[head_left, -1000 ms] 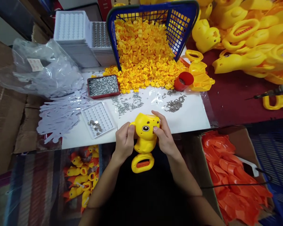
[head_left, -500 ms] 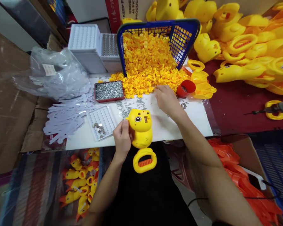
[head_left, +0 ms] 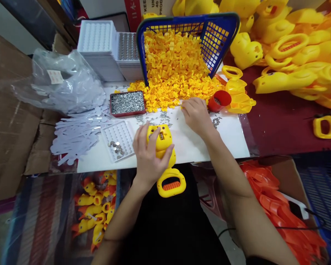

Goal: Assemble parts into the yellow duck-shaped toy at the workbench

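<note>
My left hand (head_left: 150, 158) lies over a yellow duck toy (head_left: 165, 138) at the table's front edge, fingers and thumb around its head and body. A small opening shows in the duck's head, and its handle ring (head_left: 171, 183) with an orange grip hangs over the edge. My right hand (head_left: 197, 114) is at the front of the pile of small yellow parts (head_left: 176, 88), left of a red cup (head_left: 220, 101). Its fingers are pinched together; a bit of yellow shows at the tips, too small to make out.
A blue basket (head_left: 217, 44) holds more yellow parts. Left are a screw tray (head_left: 127, 103), a white tray with discs (head_left: 117, 141), white strips (head_left: 77, 132) and stacked trays (head_left: 95, 40). Yellow duck shells (head_left: 289, 79) lie right; orange parts (head_left: 281, 209) sit in a box below.
My left hand has shifted from the duck's left side to over its front, with fingers spread across it. My right hand stays by the yellow pile. The view has moved slightly.
</note>
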A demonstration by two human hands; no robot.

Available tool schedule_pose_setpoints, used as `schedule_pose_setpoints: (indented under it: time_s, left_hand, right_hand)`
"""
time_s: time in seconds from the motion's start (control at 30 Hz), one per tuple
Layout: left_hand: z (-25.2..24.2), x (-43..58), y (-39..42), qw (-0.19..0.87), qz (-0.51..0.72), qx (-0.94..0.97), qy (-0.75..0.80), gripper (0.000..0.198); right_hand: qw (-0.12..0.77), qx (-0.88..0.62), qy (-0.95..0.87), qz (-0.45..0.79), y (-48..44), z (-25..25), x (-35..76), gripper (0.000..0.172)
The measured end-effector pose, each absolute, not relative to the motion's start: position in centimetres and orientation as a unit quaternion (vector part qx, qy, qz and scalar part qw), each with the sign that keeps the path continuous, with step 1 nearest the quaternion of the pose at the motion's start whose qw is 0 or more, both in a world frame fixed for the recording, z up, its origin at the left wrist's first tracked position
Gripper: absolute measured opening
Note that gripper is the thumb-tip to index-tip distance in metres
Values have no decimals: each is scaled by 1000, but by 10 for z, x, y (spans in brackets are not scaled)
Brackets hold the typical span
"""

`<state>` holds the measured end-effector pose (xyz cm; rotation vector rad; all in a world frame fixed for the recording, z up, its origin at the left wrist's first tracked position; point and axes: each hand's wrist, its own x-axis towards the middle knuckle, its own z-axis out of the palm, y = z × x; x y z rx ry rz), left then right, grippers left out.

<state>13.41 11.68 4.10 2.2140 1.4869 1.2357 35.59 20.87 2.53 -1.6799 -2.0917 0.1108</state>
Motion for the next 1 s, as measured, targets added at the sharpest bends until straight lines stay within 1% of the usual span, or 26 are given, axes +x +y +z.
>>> schedule_pose_setpoints:
  time_s: [0.1,0.13,0.17,0.23,0.3,0.37,0.6,0.87,1.0]
  left_hand:
    - [37,142,114,142,422,740,505,56]
    - [36,144,112,156,428,729,511,61]
    - [35,145,110,169,433,720,515,66]
    - [35,147,107,193,439,710,515,70]
    - [36,147,104,214,442,715,497,69]
    - [37,147,102,228,442,727,472,69]
    - [39,146,99,248,436,735,455,69]
    - [37,145,99,281,446,713,462,68]
    - [37,145,99,278,447,719,453,68]
  right_hand:
    - [383,-513,-765,74,182,44,347,10]
    - [423,-471,-767,108,169,50,343,8]
    - [446,-434,-769,145,157,56,338,11]
    - [444,-383,-791,174,134,62,329,18]
    - [431,-366,-810,156,118,64,323,26]
    - [426,-366,-817,131,109,63,320,30]
    - [388,-413,-818,100,98,72,313,27]
    - [411,-448,-789,91,92,68,310,25]
    - [400,-440,-798,95,94,71,307,22]
